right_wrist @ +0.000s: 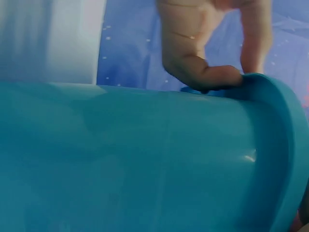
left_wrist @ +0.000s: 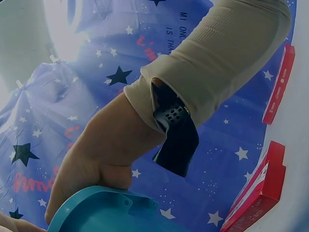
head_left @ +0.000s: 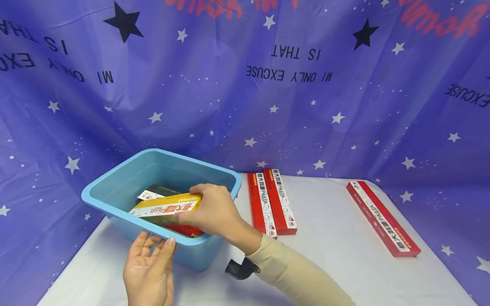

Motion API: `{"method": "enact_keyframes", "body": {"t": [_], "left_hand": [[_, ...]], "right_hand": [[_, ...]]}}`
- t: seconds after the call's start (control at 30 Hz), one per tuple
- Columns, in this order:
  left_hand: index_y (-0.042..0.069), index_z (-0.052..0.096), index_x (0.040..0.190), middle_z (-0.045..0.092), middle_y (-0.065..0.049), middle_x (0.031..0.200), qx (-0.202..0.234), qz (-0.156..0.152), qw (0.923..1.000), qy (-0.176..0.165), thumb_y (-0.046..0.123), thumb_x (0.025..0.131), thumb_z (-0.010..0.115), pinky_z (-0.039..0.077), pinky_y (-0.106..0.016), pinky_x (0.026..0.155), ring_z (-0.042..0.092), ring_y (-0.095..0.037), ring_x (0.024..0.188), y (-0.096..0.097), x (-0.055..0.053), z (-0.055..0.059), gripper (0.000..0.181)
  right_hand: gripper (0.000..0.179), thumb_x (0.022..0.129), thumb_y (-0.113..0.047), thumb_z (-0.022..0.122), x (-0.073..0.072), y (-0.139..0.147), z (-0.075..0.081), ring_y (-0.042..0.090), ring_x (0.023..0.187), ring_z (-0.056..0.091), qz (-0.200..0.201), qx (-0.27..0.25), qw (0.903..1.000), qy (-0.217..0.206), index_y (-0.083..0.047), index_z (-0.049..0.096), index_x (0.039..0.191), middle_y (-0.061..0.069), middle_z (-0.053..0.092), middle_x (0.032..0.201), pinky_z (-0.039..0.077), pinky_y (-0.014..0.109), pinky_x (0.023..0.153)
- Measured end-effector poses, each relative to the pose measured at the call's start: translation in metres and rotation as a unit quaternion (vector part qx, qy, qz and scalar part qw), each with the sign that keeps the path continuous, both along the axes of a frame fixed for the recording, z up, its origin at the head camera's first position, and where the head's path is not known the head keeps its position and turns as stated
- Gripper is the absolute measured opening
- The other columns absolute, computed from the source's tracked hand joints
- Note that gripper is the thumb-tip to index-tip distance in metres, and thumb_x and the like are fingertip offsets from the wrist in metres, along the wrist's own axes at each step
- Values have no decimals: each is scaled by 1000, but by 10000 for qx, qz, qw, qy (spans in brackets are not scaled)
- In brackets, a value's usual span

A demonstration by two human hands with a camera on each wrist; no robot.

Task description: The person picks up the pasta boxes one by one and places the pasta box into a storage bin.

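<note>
A light-blue plastic bin [head_left: 203,257] stands on the white table. At its near rim, the left hand [head_left: 151,270] pinches the edge between thumb and fingers; the right wrist view shows this hand [right_wrist: 203,53] at the rim too. The right hand [head_left: 216,210] reaches over the bin and grips one end of a yellow pasta box [head_left: 164,209], whose other end points left inside the bin. Beneath it lie a black-and-white box [head_left: 162,190] and a red box [head_left: 187,230], both partly hidden. The left wrist view shows the right forearm above the bin's rim [left_wrist: 91,193].
Two red pasta boxes, one [head_left: 260,206] overlapped by the right forearm's side and another [head_left: 281,202], lie right of the bin. A third red pasta box [head_left: 384,219] lies at the table's right. A purple star-printed cloth [head_left: 291,119] hangs behind and around the table.
</note>
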State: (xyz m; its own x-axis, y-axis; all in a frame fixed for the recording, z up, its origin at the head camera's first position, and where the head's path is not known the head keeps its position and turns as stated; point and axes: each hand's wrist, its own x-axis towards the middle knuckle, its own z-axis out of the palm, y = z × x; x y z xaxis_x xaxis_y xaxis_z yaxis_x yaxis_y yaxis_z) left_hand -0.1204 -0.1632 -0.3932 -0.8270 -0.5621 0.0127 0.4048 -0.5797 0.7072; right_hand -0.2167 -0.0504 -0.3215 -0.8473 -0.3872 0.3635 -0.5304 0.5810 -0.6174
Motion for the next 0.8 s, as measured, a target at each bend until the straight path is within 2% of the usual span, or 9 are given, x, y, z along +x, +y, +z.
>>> {"method": "enact_keyframes", "body": {"t": [0.13, 0.23, 0.37, 0.47, 0.57, 0.63, 0.73, 0.8], "left_hand": [[0, 38, 131, 43, -15, 110, -63, -45, 10000, -28, -21, 85, 60, 57, -28, 78, 54, -18, 91, 0, 1, -1, 56], [-1, 38, 131, 42, -14, 110, -159, -110, 9998, 22, -21, 86, 59, 57, -27, 80, 53, -17, 92, -1, 1, 0, 54], [-1, 38, 132, 41, -14, 111, -129, -143, 9998, 102, -21, 86, 58, 56, -27, 82, 53, -17, 92, -3, 1, 2, 54], [0, 36, 133, 40, -14, 113, -128, -149, 9998, 74, -20, 87, 58, 56, -26, 82, 51, -18, 92, -4, 2, 3, 55], [0, 35, 135, 39, -15, 115, -194, -184, 9996, -21, -19, 87, 58, 56, -26, 82, 49, -19, 93, -4, 1, 4, 57], [0, 35, 135, 38, -15, 117, -223, -207, 9995, -75, -19, 87, 59, 55, -25, 82, 48, -19, 94, -3, 1, 4, 57], [2, 35, 135, 38, -15, 118, -162, -238, 9994, -176, -18, 87, 60, 55, -25, 83, 49, -20, 95, -4, 0, 5, 58], [2, 36, 134, 38, -15, 118, -97, -229, 9995, -209, -19, 87, 60, 56, -25, 83, 49, -20, 95, -4, 1, 4, 57]], "right_hand": [[67, 70, -51, 84, 0, 1, -2, 3, 85, 58, 144, 953, 9949, 305, -10, 68, 120, -6, 69, 103, 48, 15, 68], [67, 76, -51, 80, 1, 7, 1, 6, 97, 59, 372, 1177, 9919, 311, -9, 65, 124, -4, 68, 111, 50, 19, 81], [62, 84, -42, 74, 4, 26, 2, 8, 119, 53, 723, 611, 9948, 368, -9, 58, 134, -1, 61, 129, 46, 27, 100], [61, 86, -34, 72, 4, 51, -4, 9, 129, 46, 701, 33, 9950, 716, -11, 53, 139, -1, 55, 139, 40, 31, 108], [60, 87, -26, 71, -3, 82, -13, 10, 132, 43, 251, -377, 9934, 1051, -11, 50, 141, 0, 52, 142, 38, 35, 109], [59, 87, -23, 69, -13, 103, -22, 13, 133, 44, -238, -368, 9906, 1293, -10, 50, 141, 1, 50, 144, 39, 39, 109], [59, 88, -21, 66, -32, 132, -39, 19, 135, 41, -959, 49, 9846, 1459, -6, 48, 142, 6, 46, 147, 38, 44, 110], [60, 88, -21, 64, -43, 149, -54, 25, 136, 40, -1284, 424, 9813, 1371, -2, 46, 143, 11, 43, 148, 36, 47, 110]]}}
